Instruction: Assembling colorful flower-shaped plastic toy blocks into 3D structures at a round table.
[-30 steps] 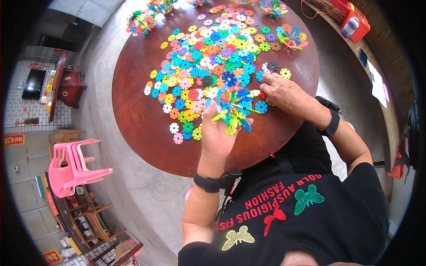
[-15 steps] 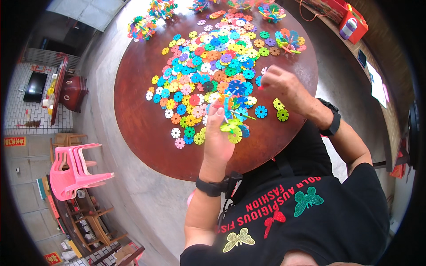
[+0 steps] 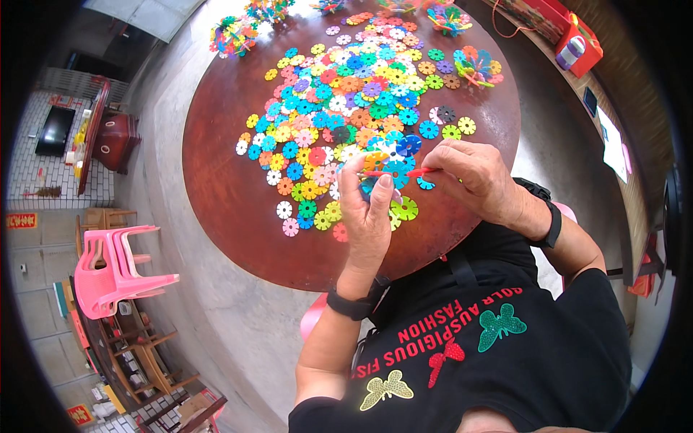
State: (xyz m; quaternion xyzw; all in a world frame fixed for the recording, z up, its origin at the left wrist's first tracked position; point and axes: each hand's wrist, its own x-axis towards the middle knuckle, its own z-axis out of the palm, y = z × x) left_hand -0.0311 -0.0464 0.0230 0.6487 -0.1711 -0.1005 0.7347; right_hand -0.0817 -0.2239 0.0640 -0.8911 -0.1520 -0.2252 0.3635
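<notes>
My left hand (image 3: 367, 216) is closed around a small cluster of interlocking snowflake discs (image 3: 396, 172), in blue, yellow, green and other colours. Its thumb and fingers grip the near left side. From the right, my right hand (image 3: 473, 180) pinches a red snowflake disc (image 3: 417, 172), seen edge-on at the cluster's right side. Whether that disc's slot is seated in the cluster I cannot tell. Below and beyond both hands, a wide pile of loose snowflake discs (image 3: 317, 119) in many colours lies on the round brown table (image 3: 231, 216).
Several built disc balls and flowers stand along the far rim, among them a flower (image 3: 476, 66) at the right and a ball (image 3: 233, 36) at the left. Stacked pink chairs (image 3: 119, 278) are on the floor at left. A side counter (image 3: 581, 86) runs along the right.
My right hand has come left and down from the right of the pile, bringing the red disc to the cluster. My left hand has turned the cluster and shifted slightly right.
</notes>
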